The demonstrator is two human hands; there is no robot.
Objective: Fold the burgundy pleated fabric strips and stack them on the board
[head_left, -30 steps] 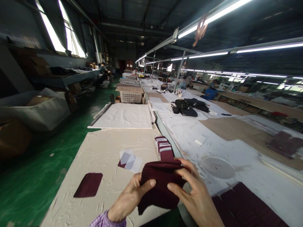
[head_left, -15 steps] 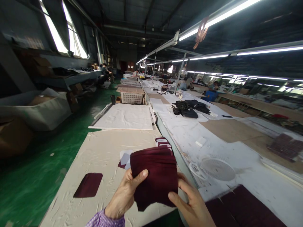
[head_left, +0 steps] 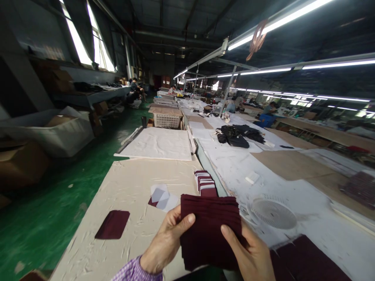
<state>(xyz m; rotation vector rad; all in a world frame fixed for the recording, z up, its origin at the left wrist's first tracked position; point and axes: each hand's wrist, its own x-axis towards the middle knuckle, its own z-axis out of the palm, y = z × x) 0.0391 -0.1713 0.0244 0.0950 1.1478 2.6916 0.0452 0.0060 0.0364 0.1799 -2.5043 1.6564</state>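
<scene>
Maroon cloth in a layered stack is held up between two bare hands, above the near edge of the cream surface, toward its near right corner. Both hands grasp it. The left hand pinches the left side, thumb on the front and fingers mostly hidden behind; the right hand grips the right side, thumb across the face, fingers around the edge and back. Holding from opposite sides probably stops the layers sliding apart while leaving their top ends free.

The broad face is turned toward the wearer, and the stepped top edge points away, lying almost level from left to right. Its long axis seems to run from near end to far end, though the tilt makes that hard to judge.

Just beyond the stack, a fanned row of maroon and white pieces lies along the right edge of the surface, its long axis following that edge; the overlap presumably leaves every end showing. Farther left, pale sheets lie askew over a maroon corner. A single maroon piece rests flat and well apart, near the left edge, slanting as that edge does.

Past the right edge, a white table carries a round grille, more maroon cloth at its near side, and dark clothes heaped farther off.
</scene>
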